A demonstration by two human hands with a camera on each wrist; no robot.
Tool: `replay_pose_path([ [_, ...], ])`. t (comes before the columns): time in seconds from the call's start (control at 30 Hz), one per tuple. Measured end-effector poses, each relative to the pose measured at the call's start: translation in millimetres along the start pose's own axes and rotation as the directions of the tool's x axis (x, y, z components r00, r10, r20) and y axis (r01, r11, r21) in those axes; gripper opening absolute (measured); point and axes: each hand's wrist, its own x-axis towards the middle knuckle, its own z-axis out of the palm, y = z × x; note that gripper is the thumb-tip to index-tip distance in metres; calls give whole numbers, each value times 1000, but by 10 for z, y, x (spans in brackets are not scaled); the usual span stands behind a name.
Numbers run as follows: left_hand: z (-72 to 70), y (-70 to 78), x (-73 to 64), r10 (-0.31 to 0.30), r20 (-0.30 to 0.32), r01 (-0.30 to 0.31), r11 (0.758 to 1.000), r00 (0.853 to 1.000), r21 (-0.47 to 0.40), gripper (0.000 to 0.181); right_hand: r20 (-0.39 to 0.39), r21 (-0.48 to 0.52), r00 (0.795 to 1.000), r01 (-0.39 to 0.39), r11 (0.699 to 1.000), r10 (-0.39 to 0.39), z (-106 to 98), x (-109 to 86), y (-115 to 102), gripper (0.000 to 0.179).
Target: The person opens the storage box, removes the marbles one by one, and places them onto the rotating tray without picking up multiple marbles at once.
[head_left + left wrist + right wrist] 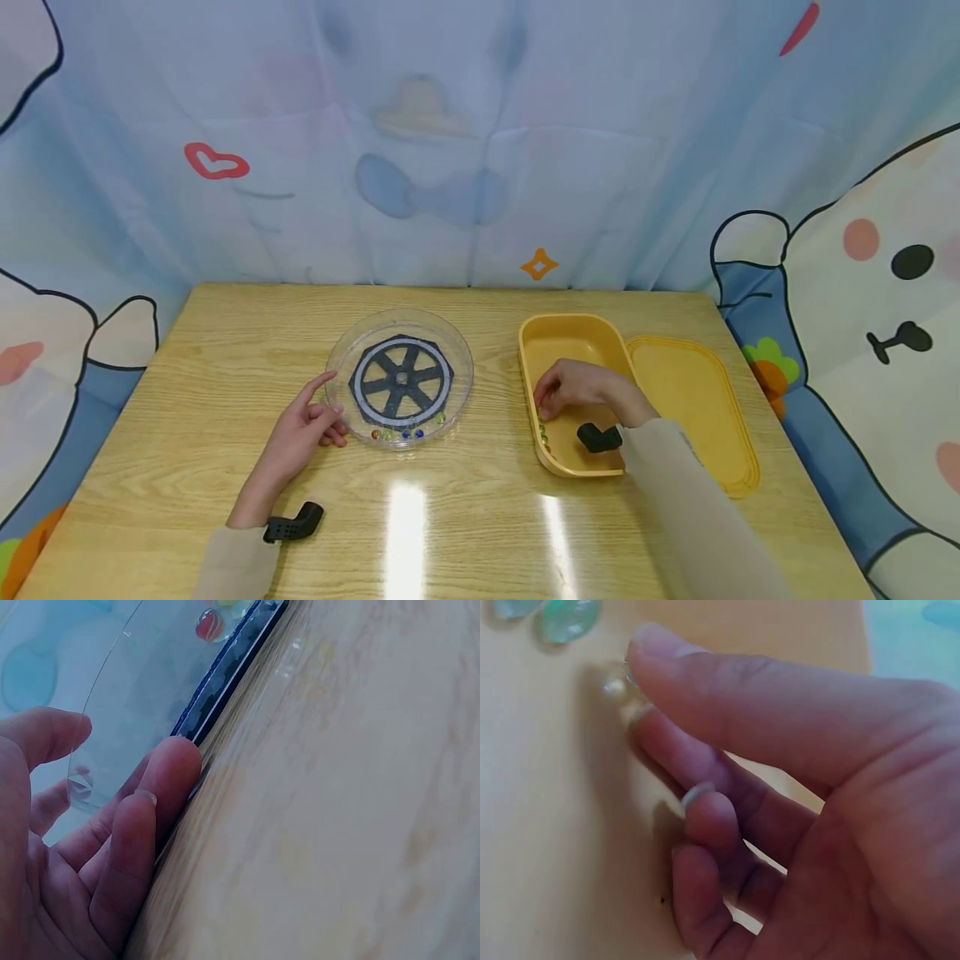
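Observation:
A clear round plastic dish [335, 350] with a dark spoked wheel [402, 377] inside lies on the table. Several coloured marbles [412, 434] rest along its near edge, among them a red one [210, 625]. At the dish's left rim is my left hand [298, 432], its index finger stretched along the rim and its other fingers loosely bent beside the base. My right hand [581, 387] reaches down into a yellow plastic box [576, 327]. Its thumb and index finger pinch a clear yellowish marble [616, 686], partly hidden by the fingertips. Greenish marbles [568, 619] lie close by in the box.
A yellow lid [693, 400] lies flat against the box's right side. Behind the wooden table [465, 517] hangs a blue printed curtain [450, 233]. Black wrist cameras [296, 523] sit at both cuffs.

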Motion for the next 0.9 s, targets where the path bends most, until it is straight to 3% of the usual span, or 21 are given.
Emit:
replay_pose_path([
  [0.4,2,27,-6,-23,5,24,1000,1000,-17,58,-47,78,999,31,996,-27,-74,-68,88,13],
  [0.73,7,19,-8,-30,3,30,999,1000,-20,58,-209,87,976,87,992,-67,-124,-231,-24,15],
  [0.9,2,33,-9,-19,2,19,1000,1000,-21,58,-287,58,957,68,996,-49,-180,-312,-139,16],
])
